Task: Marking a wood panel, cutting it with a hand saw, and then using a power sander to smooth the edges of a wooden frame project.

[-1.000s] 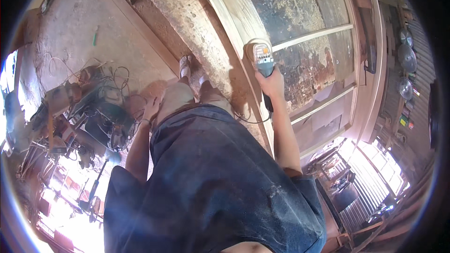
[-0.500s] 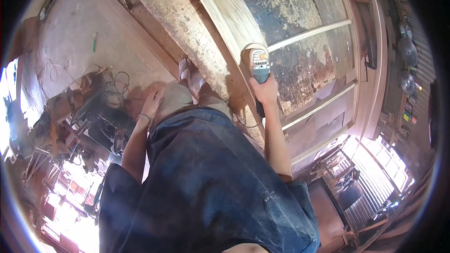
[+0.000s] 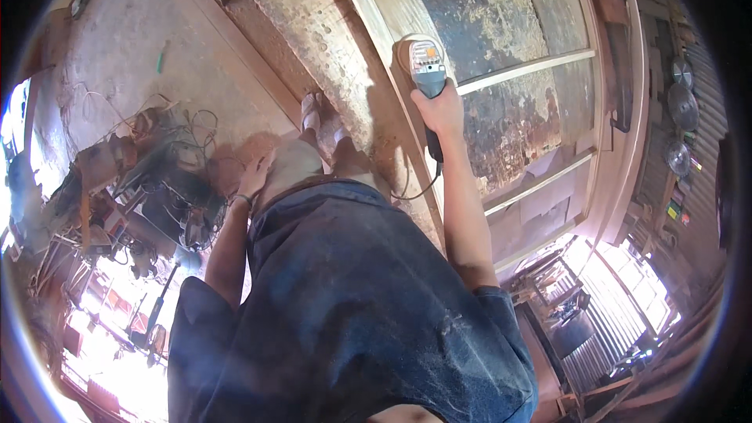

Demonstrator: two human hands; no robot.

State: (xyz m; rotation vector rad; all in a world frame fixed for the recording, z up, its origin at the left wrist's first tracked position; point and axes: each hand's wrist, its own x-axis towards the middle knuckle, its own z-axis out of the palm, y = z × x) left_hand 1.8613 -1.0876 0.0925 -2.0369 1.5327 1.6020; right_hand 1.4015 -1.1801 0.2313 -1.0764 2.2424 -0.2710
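Observation:
My right hand [image 3: 442, 112] is closed around the grip of a corded power sander [image 3: 427, 61] with a grey and pale body. The sander sits flat on the long side rail of a pale wooden frame [image 3: 377, 9], ahead and to my right. A dark cable [image 3: 423, 188] loops down from its rear end. My left hand [image 3: 255, 175] hangs beside my left thigh, holding nothing, its fingers loosely stretched; a band circles that wrist.
Crossbars [image 3: 533, 70] of the frame span a stained, paint-worn worktop [image 3: 501, 117]. A cluttered heap of tools and cables [image 3: 157, 180] lies to the left. A green object [image 3: 160, 61] is on the floor. Round blades [image 3: 683, 106] hang at the far right.
The sander and my right hand have slid farther away from me along the rail, and my right arm reaches out more. My left hand stays by my thigh.

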